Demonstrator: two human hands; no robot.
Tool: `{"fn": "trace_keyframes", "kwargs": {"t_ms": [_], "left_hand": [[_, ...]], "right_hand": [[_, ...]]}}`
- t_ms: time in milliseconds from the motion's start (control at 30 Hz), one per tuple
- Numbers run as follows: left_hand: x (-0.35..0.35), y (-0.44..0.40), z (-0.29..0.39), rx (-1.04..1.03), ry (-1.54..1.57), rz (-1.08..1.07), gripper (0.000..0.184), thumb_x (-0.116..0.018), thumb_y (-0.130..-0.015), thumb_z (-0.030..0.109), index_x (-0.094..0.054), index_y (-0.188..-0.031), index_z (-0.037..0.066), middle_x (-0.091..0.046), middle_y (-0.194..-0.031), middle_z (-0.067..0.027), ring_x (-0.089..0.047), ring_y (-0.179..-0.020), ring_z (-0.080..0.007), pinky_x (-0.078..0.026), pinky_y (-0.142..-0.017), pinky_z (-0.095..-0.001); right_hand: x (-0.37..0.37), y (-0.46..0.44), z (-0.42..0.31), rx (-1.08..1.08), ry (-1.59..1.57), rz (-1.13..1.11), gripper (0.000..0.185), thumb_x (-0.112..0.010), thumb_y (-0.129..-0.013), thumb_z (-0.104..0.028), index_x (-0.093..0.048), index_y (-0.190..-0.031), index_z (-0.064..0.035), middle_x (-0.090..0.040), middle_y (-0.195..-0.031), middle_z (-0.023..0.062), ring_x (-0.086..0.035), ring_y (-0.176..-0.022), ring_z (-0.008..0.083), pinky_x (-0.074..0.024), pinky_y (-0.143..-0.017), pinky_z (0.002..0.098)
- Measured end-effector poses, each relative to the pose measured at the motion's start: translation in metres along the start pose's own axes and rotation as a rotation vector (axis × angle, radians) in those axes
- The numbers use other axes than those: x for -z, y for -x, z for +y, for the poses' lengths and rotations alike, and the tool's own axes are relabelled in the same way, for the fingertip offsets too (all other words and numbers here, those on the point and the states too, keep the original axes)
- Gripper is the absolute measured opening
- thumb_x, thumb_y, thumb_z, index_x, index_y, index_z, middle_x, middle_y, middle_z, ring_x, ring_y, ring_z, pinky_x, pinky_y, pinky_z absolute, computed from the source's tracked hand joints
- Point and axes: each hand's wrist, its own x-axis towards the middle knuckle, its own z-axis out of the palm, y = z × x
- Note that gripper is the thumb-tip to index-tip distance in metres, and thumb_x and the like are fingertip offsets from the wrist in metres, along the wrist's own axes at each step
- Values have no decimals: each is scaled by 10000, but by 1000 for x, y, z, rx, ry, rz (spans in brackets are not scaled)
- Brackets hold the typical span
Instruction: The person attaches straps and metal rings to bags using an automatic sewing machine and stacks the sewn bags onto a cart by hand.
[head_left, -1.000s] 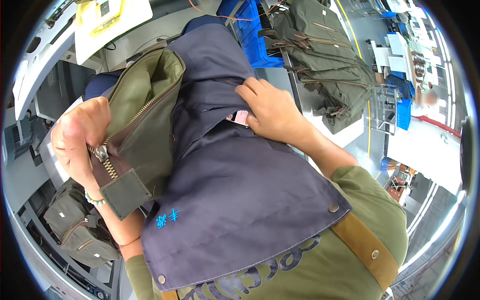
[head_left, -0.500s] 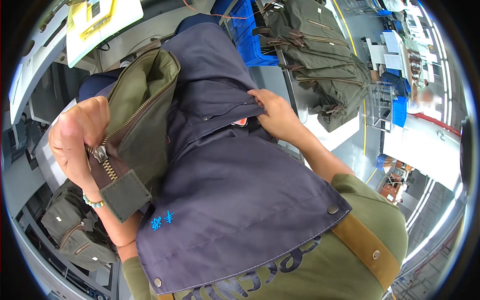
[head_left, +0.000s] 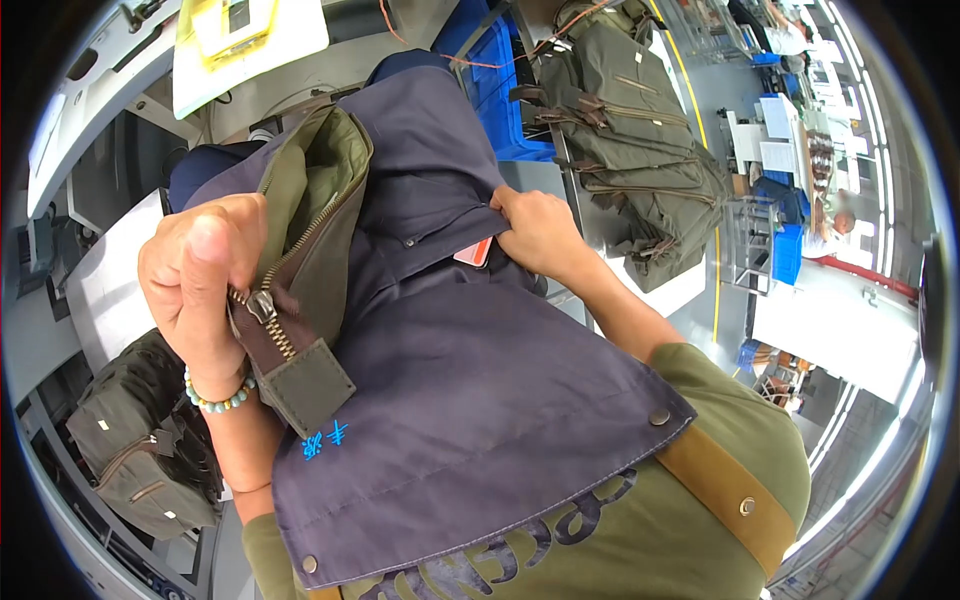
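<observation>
My left hand (head_left: pixel 200 280) is closed on the edge of an olive canvas bag piece (head_left: pixel 330 255) that hangs over my lap. Its brass zipper (head_left: pixel 300 250) is open, showing a light green lining. The zipper slider (head_left: pixel 262 307) sits beside my fingers, above a dark square end tab (head_left: pixel 308 388). My right hand (head_left: pixel 540 235) pinches the pocket edge of the dark apron (head_left: pixel 460 370) I wear. A red and white flat object (head_left: pixel 473 252) peeks out of that pocket; its kind is unclear.
Olive backpacks (head_left: pixel 635 150) lie on a white surface at right, beside blue crates (head_left: pixel 505 100). Another olive bag (head_left: pixel 150 440) rests at lower left. A yellow item on a pale board (head_left: pixel 250 50) is on the machine table ahead. A person works far off at right.
My left hand and the bag piece have shifted to the right in view. More of the red and white object shows in the pocket, whose edge my right hand still grips.
</observation>
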Motion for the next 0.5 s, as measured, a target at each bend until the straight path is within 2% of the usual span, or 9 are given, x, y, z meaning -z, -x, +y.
{"fn": "trace_keyframes", "kwargs": {"t_ms": [167, 233, 367, 500], "left_hand": [[2, 3, -2, -4, 48, 54, 512, -482, -1044, 224, -373, -573, 54, -377, -517, -15, -313, -477, -137, -210, -492, -324], [3, 3, -2, -6, 51, 57, 515, -481, -1046, 227, -372, -573, 54, -378, -517, -15, -314, -478, -137, -210, -492, -325], [5, 2, -2, -11, 37, 59, 513, -483, -1046, 230, -376, -577, 51, -383, -518, -18, -317, -479, -137, -209, -494, -325], [7, 1, -4, -6, 50, 61, 519, -488, -1045, 235, -378, -572, 54, -382, -515, -19, -320, -478, -136, -205, -492, -327]], "right_hand": [[15, -3, -3, 21, 32, -84, 317, -602, -728, -66, -654, -1037, -15, -702, -885, 186, -663, -890, 407, -501, -774, 500], [23, -5, -6, 5, 19, -165, 418, -620, -710, -119, -677, -1102, 16, -710, -924, 242, -683, -943, 400, -523, -838, 477], [34, -3, -13, -51, -76, -219, 452, -626, -718, -119, -666, -1148, 15, -721, -955, 211, -682, -973, 384, -523, -861, 462], [32, -8, -5, -5, -64, -254, 476, -629, -728, -104, -649, -1192, 2, -722, -988, 202, -675, -998, 385, -521, -874, 460]]}}
